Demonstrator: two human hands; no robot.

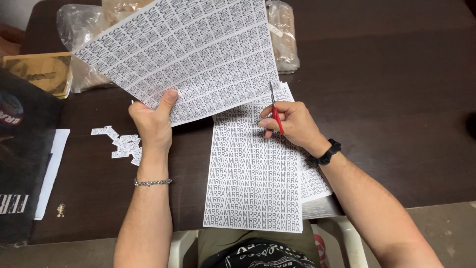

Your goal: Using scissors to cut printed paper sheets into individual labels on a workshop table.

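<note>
1. While the camera looks down from the person's head, two bare forearms reach over a dark brown tabletop (pixel 396 124).
2. The left hand (pixel 152 121) is closed on the lower edge of a large printed sheet (pixel 183 54), thumb on top, holding it lifted and tilted above the tabletop.
3. The sheet is white, covered in rows of small black printed labels.
4. The right hand (pixel 292 124) is wrapped around red-handled scissors (pixel 275 111), whose blades point up and meet the lifted sheet's lower right edge.
5. Under the right hand, a stack of similar printed sheets (pixel 253 188) lies flat, overhanging the near edge of the tabletop.
6. A small heap of cut paper labels (pixel 124 143) lies just left of the left wrist.
7. A silver chain bracelet (pixel 152 182) circles the left wrist; a black band (pixel 328 151) circles the right.
8. Clear plastic bags (pixel 82 30) sit at the far edge, behind the lifted sheet.
</note>
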